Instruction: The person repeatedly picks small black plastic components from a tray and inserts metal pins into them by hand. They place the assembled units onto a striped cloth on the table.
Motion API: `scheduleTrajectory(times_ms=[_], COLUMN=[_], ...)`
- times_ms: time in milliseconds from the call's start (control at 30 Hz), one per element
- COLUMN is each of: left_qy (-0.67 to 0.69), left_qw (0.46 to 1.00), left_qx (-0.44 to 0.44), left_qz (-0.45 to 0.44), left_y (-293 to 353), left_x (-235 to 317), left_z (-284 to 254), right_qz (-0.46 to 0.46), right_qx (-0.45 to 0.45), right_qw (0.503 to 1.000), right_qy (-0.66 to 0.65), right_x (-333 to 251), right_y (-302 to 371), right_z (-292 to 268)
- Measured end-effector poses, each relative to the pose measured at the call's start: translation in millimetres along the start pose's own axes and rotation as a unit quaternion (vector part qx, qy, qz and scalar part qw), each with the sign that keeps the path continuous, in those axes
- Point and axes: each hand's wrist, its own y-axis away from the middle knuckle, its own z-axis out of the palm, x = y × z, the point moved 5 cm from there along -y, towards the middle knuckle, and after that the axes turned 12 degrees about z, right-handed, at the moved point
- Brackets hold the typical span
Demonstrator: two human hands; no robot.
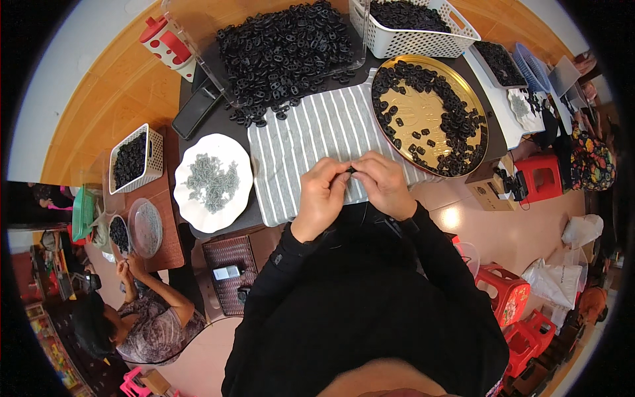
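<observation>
My left hand (pixel 320 197) and my right hand (pixel 383 186) meet over the near edge of a grey-and-white striped cloth (pixel 307 142). Thumbs and fingertips of both pinch a small black plastic piece (pixel 351 170), mostly covered by the fingers. To the right, a round gold tray (pixel 413 119) bears many small black pieces with holes. On the left, a white scalloped plate (pixel 231 210) carries a pile of small grey metal parts (pixel 211 182), too fine to make out singly. Beyond the cloth is a big heap of black two-holed plastic pieces (pixel 284 49).
A white perforated basket (pixel 423 44) of black pieces stands at the back right. A dark phone (pixel 197 112) and a red-dotted white jug (pixel 169 53) are at the back left. Another person (pixel 142 317) works at the left table. Red stools (pixel 503 291) stand on the right.
</observation>
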Motion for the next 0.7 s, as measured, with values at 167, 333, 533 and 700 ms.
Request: scheduleTrajectory(times_ms=[167, 333, 533, 700], left_qy=[-0.092, -0.105, -0.105, -0.112], left_qw=[0.993, 0.99, 0.99, 0.988], left_qx=[-0.013, -0.036, -0.051, -0.062], left_qz=[0.076, 0.082, 0.085, 0.083], left_y=[-3, -6, -9, -9], left_x=[17, 14, 12, 14], left_z=[5, 7, 7, 8], right_qz=[-0.065, -0.08, -0.089, -0.112], right_qx=[-0.002, -0.008, -0.029, -0.057], right_qw=[0.99, 0.988, 0.981, 0.979], right_qy=[0.127, 0.133, 0.168, 0.161], right_x=[-1, -2, -7, -9], right_y=[9, 10, 10, 7], right_z=[3, 2, 2, 2])
